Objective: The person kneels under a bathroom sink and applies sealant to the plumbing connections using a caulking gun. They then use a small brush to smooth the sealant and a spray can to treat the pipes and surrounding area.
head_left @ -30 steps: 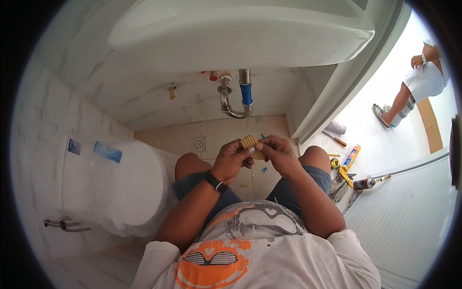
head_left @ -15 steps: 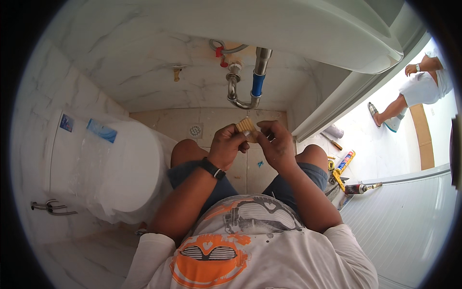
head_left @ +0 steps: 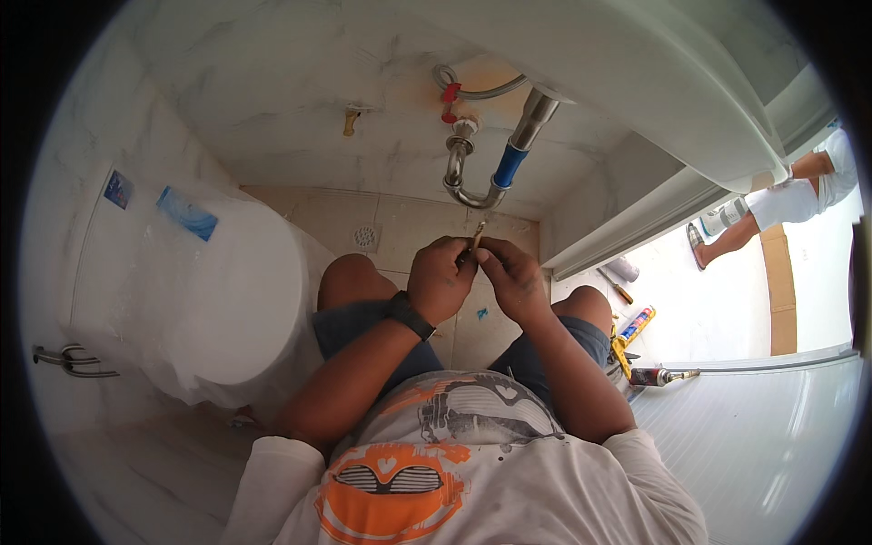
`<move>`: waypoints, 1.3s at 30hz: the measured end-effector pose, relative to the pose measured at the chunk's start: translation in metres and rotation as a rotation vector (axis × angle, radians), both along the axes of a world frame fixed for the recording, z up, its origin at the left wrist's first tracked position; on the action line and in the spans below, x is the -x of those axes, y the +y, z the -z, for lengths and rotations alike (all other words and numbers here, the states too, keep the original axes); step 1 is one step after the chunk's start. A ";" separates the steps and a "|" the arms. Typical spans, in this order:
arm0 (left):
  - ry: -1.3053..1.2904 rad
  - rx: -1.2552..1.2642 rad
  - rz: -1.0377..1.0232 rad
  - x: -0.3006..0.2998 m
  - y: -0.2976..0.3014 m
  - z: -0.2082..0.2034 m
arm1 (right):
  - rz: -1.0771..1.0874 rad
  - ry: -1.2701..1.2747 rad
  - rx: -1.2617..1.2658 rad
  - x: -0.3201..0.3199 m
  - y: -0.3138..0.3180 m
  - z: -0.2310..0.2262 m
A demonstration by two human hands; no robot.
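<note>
Between my knees, my left hand point(head_left: 442, 280) and my right hand point(head_left: 511, 280) meet, fingertips pinched together on a small flat tan striped piece point(head_left: 479, 232). It stands up edge-on between the fingers, so its face is turned away and its lower part is hidden. Just beyond it hangs a bent chrome drain trap point(head_left: 457, 171) with a blue-wrapped pipe section point(head_left: 510, 167). Neither hand touches the pipe. A black watch point(head_left: 411, 316) is on my left wrist.
A plastic-wrapped toilet point(head_left: 241, 304) stands at left. Overhead is a white basin point(head_left: 654, 82); a floor drain point(head_left: 365, 238) lies ahead. At right are a screwdriver point(head_left: 622, 289), a caulking gun point(head_left: 629, 336) and a spray can point(head_left: 656, 376). Beyond the doorway, a person's leg point(head_left: 727, 243) shows.
The striped piece has turned from face-on to edge-on, and my hands have drawn closer together around it. The view has shifted, moving the pipes rightward in the picture.
</note>
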State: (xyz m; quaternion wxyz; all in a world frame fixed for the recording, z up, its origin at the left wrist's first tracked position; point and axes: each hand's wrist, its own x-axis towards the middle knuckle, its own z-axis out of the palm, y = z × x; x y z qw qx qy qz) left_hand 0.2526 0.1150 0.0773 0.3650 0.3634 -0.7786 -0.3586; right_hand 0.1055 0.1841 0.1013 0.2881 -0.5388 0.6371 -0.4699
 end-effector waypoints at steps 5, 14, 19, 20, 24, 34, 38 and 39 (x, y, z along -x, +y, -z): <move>0.173 -0.128 0.166 0.014 0.011 0.019 | 0.115 -0.053 -0.174 0.021 -0.001 0.030; -0.223 -0.351 0.330 0.002 -0.041 0.047 | 0.345 0.351 -0.043 0.163 -0.046 0.039; -0.544 -0.435 0.210 0.017 -0.128 0.068 | -0.062 0.550 -0.006 0.208 -0.154 0.028; -0.578 -0.450 0.173 0.017 -0.141 0.074 | -0.206 0.638 0.097 0.208 -0.176 0.027; -0.575 -0.548 0.083 0.006 -0.156 0.108 | -0.269 0.887 -0.009 0.197 -0.241 0.017; -0.646 -0.591 0.191 0.016 -0.170 0.141 | -0.386 0.854 -0.150 0.146 -0.285 -0.001; -0.626 -0.534 0.206 0.019 -0.171 0.143 | -0.351 0.904 -0.137 0.133 -0.293 -0.002; -0.618 -0.541 0.203 0.021 -0.171 0.144 | -0.381 0.917 -0.123 0.131 -0.294 -0.001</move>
